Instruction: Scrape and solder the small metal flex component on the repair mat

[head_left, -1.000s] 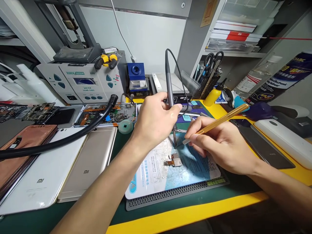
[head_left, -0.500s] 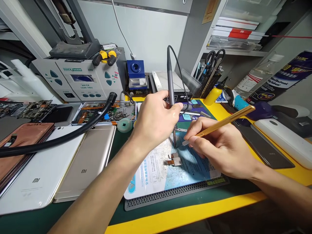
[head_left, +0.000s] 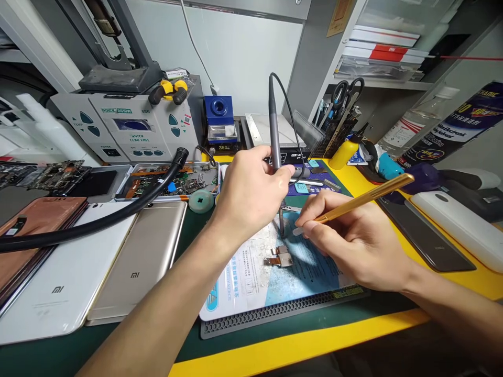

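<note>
My left hand [head_left: 251,191] is closed round a slim grey soldering iron [head_left: 275,141], held nearly upright with its cable looping from the top. The iron's tip points down just above a worn blue-and-white printed card [head_left: 251,293]. In my right hand [head_left: 353,241] a gold pen-like tool [head_left: 365,198] is pinched between thumb and fingers. Its short pale tip lies close to the iron's tip, with a small gap between them. Below both tips, a small camera module [head_left: 285,259] with orange flex connectors rests on the card, touched by neither hand.
Several phones, including a gold phone [head_left: 137,262], lie at left under a thick black hose [head_left: 98,228]. A parts tray [head_left: 216,180] and a hot-air station [head_left: 133,125] stand behind them. At right are a yellow bottle [head_left: 343,152], a dark phone [head_left: 432,241] and a white device [head_left: 463,225].
The gold tool and right hand have shifted very slightly. My left hand, the soldering iron and the camera module look the same as before.
</note>
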Demonstrator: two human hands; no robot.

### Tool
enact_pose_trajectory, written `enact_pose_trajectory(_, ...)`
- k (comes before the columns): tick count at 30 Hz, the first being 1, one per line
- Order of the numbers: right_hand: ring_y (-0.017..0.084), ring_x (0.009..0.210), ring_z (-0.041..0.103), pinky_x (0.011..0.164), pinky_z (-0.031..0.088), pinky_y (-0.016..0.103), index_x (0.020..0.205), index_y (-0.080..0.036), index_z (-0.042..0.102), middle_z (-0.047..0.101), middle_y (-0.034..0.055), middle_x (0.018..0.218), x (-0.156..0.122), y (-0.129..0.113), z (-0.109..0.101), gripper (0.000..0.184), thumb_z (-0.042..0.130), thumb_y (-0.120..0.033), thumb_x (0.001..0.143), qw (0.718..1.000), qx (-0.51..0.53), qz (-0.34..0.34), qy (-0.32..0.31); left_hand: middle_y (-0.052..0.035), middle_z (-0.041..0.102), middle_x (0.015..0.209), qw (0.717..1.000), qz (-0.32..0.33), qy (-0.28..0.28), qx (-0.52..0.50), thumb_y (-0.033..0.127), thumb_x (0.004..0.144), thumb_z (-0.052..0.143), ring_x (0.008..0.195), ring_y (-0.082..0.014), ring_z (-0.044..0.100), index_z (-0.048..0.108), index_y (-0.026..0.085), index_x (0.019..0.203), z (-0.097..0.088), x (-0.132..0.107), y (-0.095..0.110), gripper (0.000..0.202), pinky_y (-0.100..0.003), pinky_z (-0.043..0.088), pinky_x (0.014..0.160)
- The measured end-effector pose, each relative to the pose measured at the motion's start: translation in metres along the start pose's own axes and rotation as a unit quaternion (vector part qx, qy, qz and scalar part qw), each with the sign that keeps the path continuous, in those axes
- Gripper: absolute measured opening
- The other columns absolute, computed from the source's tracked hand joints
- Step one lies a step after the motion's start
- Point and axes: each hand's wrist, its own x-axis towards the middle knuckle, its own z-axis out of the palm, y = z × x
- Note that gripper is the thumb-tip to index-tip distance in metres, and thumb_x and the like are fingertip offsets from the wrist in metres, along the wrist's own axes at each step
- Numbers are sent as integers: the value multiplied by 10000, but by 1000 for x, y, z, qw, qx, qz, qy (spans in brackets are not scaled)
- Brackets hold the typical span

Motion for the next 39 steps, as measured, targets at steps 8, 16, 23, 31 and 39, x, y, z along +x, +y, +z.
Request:
enact_pose_trajectory(8, 76, 448, 440, 385, 323, 211, 805, -179, 604, 531, -33, 627, -1, -2, -1, 104, 607, -199, 907, 1000, -12, -2, 2, 78, 429, 536, 1000, -1, 10, 3, 216, 878, 735, 489, -81, 375, 505, 204, 650, 0, -1, -1, 323, -251, 281, 447)
enact_pose_trajectory(16, 103, 451, 442, 393, 339, 240, 808, -189, 615, 505, -44, 583, -1, -1, 0, 120, 609, -221, 923, 1000, -7, 2, 24, 67, 509, 542, 1000, 5, 8, 12, 196, 884, 721, 474, -89, 437, 609, 192, 703, -3, -1, -1, 212, -261, 313, 448)
enact_pose_trajectory(23, 108, 440, 435, 393, 326, 246, 806, -196, 614, 495, -45, 557, -1, -2, 0, 134, 613, -234, 935, 1000, -5, 3, 31, 69, 556, 554, 1000, 23, 18, 9, 181, 862, 740, 478, -90, 453, 704, 177, 804, 0, -1, -1, 68, -270, 344, 455)
enact_pose_trajectory(31, 102, 448, 442, 407, 343, 240, 826, -192, 614, 496, -55, 555, -2, 1, -1, 151, 601, -249, 965, 1000, -6, -1, 17, 68, 587, 563, 999, 26, 45, 7, 180, 808, 792, 497, -90, 490, 660, 176, 835, 3, -1, 0, 134, -265, 328, 468)
enact_pose_trajectory(39, 71, 456, 431, 393, 340, 195, 820, -171, 614, 514, -42, 609, 1, -4, 0, 125, 628, -224, 932, 1000, -12, 15, -9, 90, 530, 518, 999, 15, 44, -3, 162, 794, 810, 469, -87, 447, 616, 195, 829, 2, -1, 5, 200, -266, 284, 468)
